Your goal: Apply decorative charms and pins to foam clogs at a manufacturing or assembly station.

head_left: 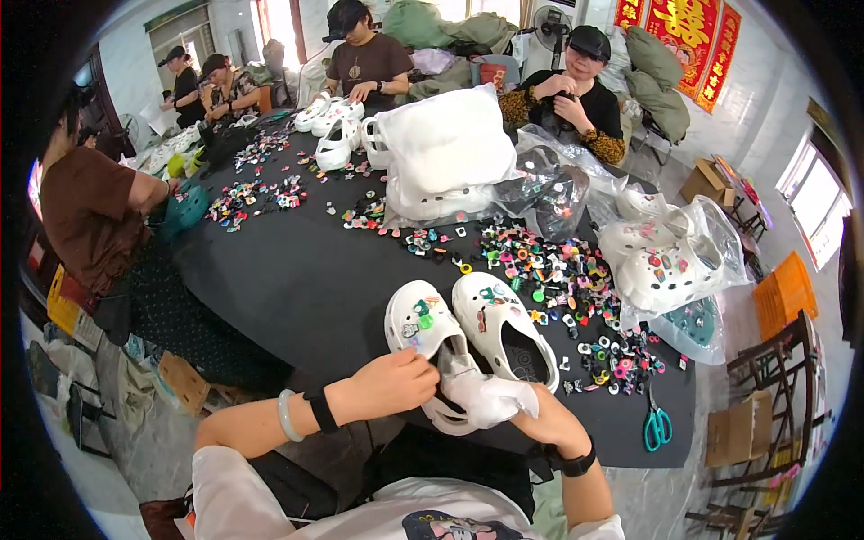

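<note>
Two white clogs lie side by side on the dark table in front of me. The left clog (423, 310) and the right clog (506, 328) both carry small colourful charms on their uppers. My left hand (393, 382) is pinched at the upper's edge on the left clog; whatever lies between its fingertips is too small to make out. My right hand (545, 418) reaches into that clog's foot opening from the heel side. Over it is a thin white covering (490, 402), like a glove, and its fingers are hidden within the shoe.
Loose charms (540, 270) spread beyond the clogs and to their right. Teal-handled scissors (657, 427) lie near the table's right edge. Bagged white clogs (670, 270) stand at right, and a large white bag (450, 144) farther back. Several people work around the table, one with a teal clog (186, 211).
</note>
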